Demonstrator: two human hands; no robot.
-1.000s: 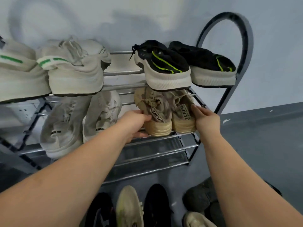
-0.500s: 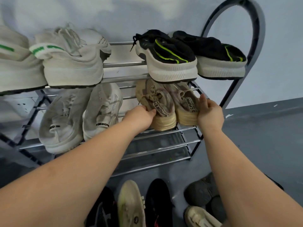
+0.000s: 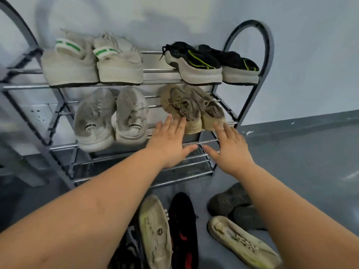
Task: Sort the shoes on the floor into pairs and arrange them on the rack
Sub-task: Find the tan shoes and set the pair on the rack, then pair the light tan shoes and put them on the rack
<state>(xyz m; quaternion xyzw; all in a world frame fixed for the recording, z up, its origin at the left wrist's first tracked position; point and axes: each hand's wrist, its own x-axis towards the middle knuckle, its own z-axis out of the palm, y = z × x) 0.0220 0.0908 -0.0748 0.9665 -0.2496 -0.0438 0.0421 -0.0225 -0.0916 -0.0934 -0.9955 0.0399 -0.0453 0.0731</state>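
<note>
Both forearms are extended toward the rack (image 3: 250, 90). The left hand (image 3: 171, 144) and right hand (image 3: 231, 148) are shown palm-down with fingers spread and nothing held, just in front of the tan pair (image 3: 192, 109) seated on the middle shelf, right side. Whether the fingertips touch the heels cannot be told. On the same shelf, a white pair (image 3: 110, 119) is seen at left. The top shelf carries a white pair with green stripes (image 3: 93, 63) and a black pair with yellow lines (image 3: 211, 63). Chromed tubular bars and dark arched end frames are visible against a pale wall. Loose shoes (image 3: 155, 230) lie on the grey floor (image 3: 310, 156).
</note>
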